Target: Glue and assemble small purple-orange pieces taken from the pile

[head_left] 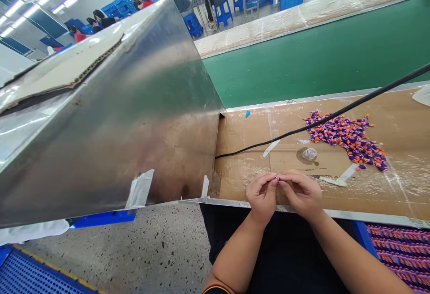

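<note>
My left hand [263, 193] and my right hand [302, 194] meet over the near edge of the cardboard-covered bench. Their thumbs and forefingers pinch a tiny purple-and-pink piece [277, 178] between them; most of it is hidden by the fingertips. Beyond my right hand lies a heap of small purple-and-orange pieces [342, 135], too small for me to name their kind. A small clear cup [309, 154] stands on a cardboard sheet [282, 159] just past my fingers. Close to my right hand rests a thin pale tool [332, 181], partly hidden by that hand.
A large metal housing [161, 119] blocks the left side. Across the bench runs a black cable [322, 119]. Behind lies a green conveyor belt [319, 57]. A blue tray of purple-and-pink pieces [399, 253] sits at lower right. A small blue piece [247, 113] lies near the housing.
</note>
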`<state>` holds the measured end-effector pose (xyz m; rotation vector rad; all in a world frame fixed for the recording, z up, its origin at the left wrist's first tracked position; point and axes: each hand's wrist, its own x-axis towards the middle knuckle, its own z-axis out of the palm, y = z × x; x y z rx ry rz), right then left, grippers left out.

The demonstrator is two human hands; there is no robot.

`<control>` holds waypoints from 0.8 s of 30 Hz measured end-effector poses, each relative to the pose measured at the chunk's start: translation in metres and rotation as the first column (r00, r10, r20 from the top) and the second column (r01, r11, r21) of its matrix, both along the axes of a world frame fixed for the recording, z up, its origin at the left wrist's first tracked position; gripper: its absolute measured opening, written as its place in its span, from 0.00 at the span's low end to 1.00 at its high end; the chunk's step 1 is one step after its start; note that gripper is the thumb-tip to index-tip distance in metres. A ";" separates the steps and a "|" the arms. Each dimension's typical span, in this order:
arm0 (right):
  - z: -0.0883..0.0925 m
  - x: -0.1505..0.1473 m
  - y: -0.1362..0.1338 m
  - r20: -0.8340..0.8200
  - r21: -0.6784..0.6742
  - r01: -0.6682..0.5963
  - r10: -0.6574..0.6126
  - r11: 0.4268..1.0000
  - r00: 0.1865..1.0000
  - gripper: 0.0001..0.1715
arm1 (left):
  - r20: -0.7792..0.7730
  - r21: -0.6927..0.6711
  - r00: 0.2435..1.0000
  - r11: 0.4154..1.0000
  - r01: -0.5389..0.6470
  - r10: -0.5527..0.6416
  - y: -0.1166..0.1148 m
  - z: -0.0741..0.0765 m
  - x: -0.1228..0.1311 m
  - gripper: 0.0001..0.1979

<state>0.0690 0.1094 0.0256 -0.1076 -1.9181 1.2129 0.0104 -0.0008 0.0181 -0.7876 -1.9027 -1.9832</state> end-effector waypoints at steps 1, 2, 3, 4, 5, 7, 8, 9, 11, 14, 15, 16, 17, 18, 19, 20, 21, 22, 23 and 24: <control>0.000 0.000 0.000 0.001 -0.003 -0.003 0.003 1.000 1.000 0.05 | 0.009 0.006 1.000 1.000 0.001 -0.001 0.000 -0.001 0.000 0.04; -0.001 0.000 0.000 0.000 -0.008 -0.007 0.007 1.000 1.000 0.05 | 0.016 0.014 1.000 1.000 0.002 -0.003 0.000 -0.001 0.001 0.04; -0.001 0.000 -0.001 -0.003 -0.014 -0.010 0.010 1.000 1.000 0.05 | 0.022 0.019 1.000 1.000 0.004 -0.004 0.000 -0.001 0.001 0.04; -0.001 0.000 -0.001 -0.008 -0.019 -0.012 0.012 1.000 1.000 0.05 | 0.026 0.020 1.000 1.000 0.004 -0.005 0.000 -0.001 0.001 0.04; -0.001 0.000 -0.001 -0.011 -0.024 -0.014 0.013 1.000 1.000 0.05 | 0.027 0.020 1.000 1.000 0.004 -0.005 0.000 -0.001 0.001 0.04; 0.000 0.000 -0.001 -0.018 -0.032 -0.020 0.019 0.999 1.000 0.05 | 0.023 0.022 1.000 1.000 0.003 -0.003 0.000 -0.001 0.001 0.04; 0.000 -0.001 -0.001 -0.021 -0.037 -0.019 0.018 0.999 1.000 0.05 | 0.020 0.019 1.000 1.000 0.004 -0.005 0.000 -0.001 0.001 0.04; 0.001 -0.001 -0.001 -0.022 -0.044 -0.017 0.016 0.999 1.000 0.05 | 0.019 0.014 1.000 1.000 0.008 -0.008 -0.001 0.000 0.001 0.05; 0.001 0.000 -0.001 -0.020 -0.065 -0.006 0.004 0.998 1.000 0.05 | 0.025 0.007 0.999 1.000 0.024 -0.024 -0.002 0.000 0.000 0.06; -0.002 0.001 -0.001 0.011 -0.094 0.022 -0.021 0.995 1.000 0.05 | 0.114 0.020 0.991 0.998 0.062 -0.064 -0.001 -0.001 0.000 0.09; -0.004 0.001 -0.001 0.022 -0.108 0.035 -0.033 0.994 0.999 0.04 | 0.180 0.034 0.981 0.997 0.073 -0.078 -0.001 -0.002 0.000 0.11; -0.006 0.001 -0.001 0.031 -0.126 0.050 -0.047 0.991 0.998 0.04 | 0.259 0.052 0.962 0.995 0.080 -0.091 0.000 -0.004 0.000 0.13; -0.009 0.002 -0.001 0.036 -0.147 0.065 -0.060 0.987 0.998 0.04 | 0.345 0.075 0.933 0.994 0.080 -0.101 0.002 -0.006 0.000 0.16; -0.011 0.002 -0.002 0.038 -0.168 0.076 -0.070 0.983 0.997 0.04 | 0.427 0.103 0.898 0.992 0.070 -0.108 0.003 -0.007 0.000 0.18; -0.013 0.002 -0.002 0.039 -0.187 0.082 -0.076 0.979 0.996 0.04 | 0.496 0.132 0.861 0.990 0.052 -0.111 0.004 -0.009 0.001 0.21; -0.015 0.002 -0.003 0.040 -0.201 0.083 -0.077 0.976 0.996 0.04 | 0.550 0.156 0.828 0.987 0.031 -0.113 0.005 -0.010 0.001 0.23; -0.016 0.003 -0.004 0.043 -0.211 0.081 -0.073 0.974 0.996 0.04 | 0.587 0.172 0.802 0.985 0.012 -0.112 0.006 -0.010 0.001 0.26; -0.017 0.003 -0.005 0.047 -0.219 0.077 -0.068 0.973 0.997 0.04 | 0.606 0.180 0.787 0.984 0.002 -0.113 0.007 -0.010 0.001 0.27; -0.018 0.003 -0.006 0.051 -0.225 0.075 -0.066 0.972 0.997 0.05 | 0.609 0.181 0.785 0.983 0.006 -0.117 0.007 -0.010 0.000 0.27; -0.019 0.003 -0.007 0.056 -0.228 0.077 -0.066 0.971 0.996 0.05 | 0.595 0.177 0.794 0.984 0.022 -0.125 0.007 -0.009 -0.001 0.25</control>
